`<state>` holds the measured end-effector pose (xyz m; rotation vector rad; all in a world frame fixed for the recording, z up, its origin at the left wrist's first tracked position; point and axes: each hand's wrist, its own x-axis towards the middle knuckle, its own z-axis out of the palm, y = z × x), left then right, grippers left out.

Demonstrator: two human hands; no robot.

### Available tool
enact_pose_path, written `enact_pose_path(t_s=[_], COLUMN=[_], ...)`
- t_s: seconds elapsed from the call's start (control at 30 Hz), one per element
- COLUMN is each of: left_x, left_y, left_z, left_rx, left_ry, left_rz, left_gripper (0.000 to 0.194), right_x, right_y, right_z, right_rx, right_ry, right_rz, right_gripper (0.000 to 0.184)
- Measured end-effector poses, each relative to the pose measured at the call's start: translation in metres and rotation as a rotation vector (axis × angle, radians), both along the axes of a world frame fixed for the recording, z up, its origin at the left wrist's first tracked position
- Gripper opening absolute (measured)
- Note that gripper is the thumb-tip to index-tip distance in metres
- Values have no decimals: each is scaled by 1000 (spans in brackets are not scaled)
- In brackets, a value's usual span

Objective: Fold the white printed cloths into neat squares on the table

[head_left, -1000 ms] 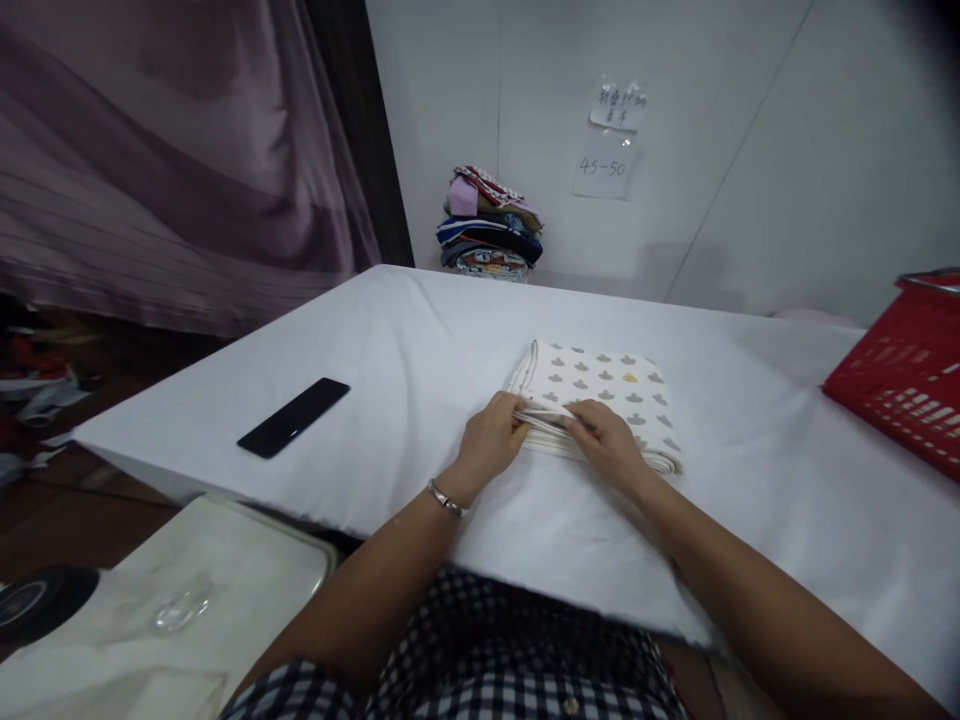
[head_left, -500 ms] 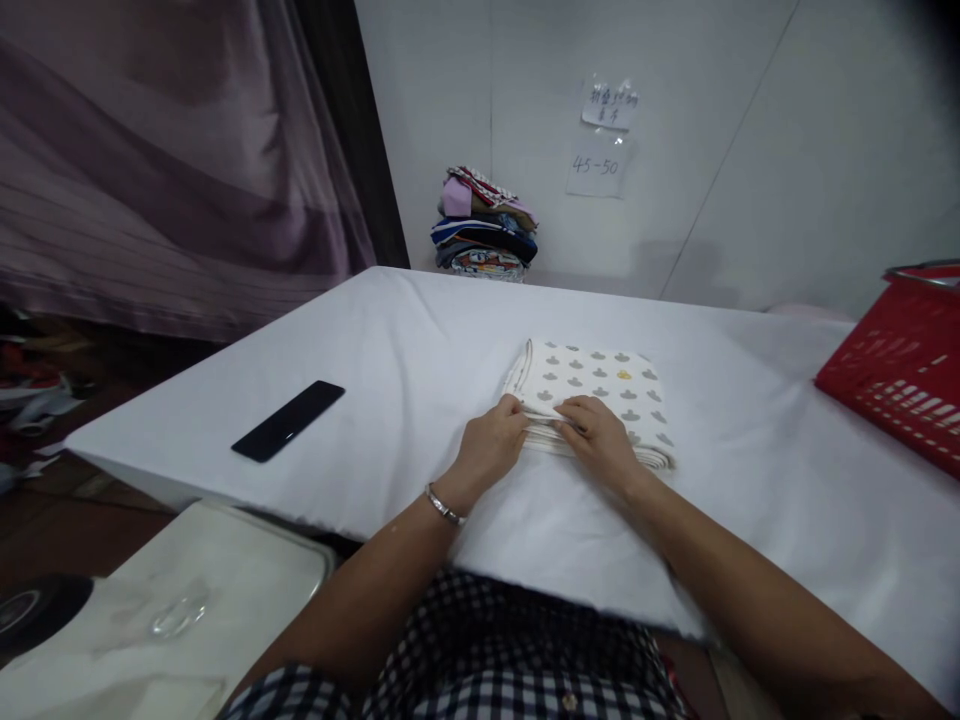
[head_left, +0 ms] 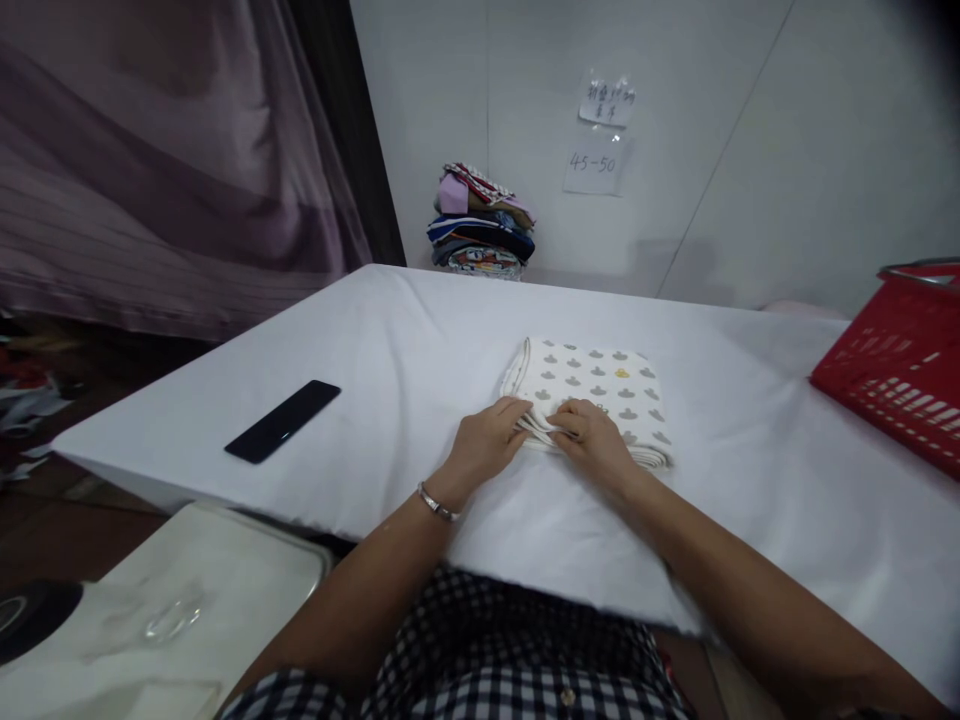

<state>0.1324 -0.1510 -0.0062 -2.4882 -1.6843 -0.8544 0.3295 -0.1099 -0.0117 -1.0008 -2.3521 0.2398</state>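
Note:
A folded white cloth (head_left: 600, 385) with rows of grey duck-like prints and one yellow one lies on the white-covered table in front of me. My left hand (head_left: 489, 438), with a bracelet at its wrist, pinches the near left edge of the cloth. Close beside it, my right hand (head_left: 592, 438) grips the same near edge, its thumb under the layers and its fingers on top. Between the two hands the cloth's edge is bunched a little. Several folded layers show along the near right corner.
On the left of the white table (head_left: 405, 400) lies a black phone-like slab (head_left: 283, 421). A red basket (head_left: 892, 360) stands at the right edge. Folded textiles (head_left: 482, 225) are stacked against the back wall. Below left is a pale stool or cart top (head_left: 225, 580).
My fingers have shifted slightly on the cloth's near edge, and the layers between my hands are now more gathered. The cloth itself stays in place.

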Motion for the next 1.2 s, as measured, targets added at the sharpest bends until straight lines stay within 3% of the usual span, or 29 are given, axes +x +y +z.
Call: enact_pose_path(t_s=[0.17,0.27,0.4,0.5,0.67,0.87,1.0,1.2], left_x=[0,1,3,3,3,7,15,21], left_y=[2,2,2,2,1,-2,-5,-7], left_z=[-2,-1,0,0,-1,-3,-3,-4], left_rx=[-44,-73,-125,-136,-107,1,-17,-28], left_ry=[40,0,-21,-9,-14,47,121,106], left_rz=[34,87,156,176,158,49,-39,-11], left_gripper=[16,15,12,9,8,10,18,20], right_x=[0,3,9,12,11,10,8,6], right_y=[-2,-4,-7,-7,-1,1,0,1], right_z=[5,10,12,9,5,7,6,1], right_rx=[-24,-38,24,76,42,-55,-29,52], right_ry=[-24,-51,-133,-207,-155,5,40,-36], right_rz=[-5,35,116,76,41,-24,-81,-66], right_gripper=[18,20,30,30,28,26,26,27])
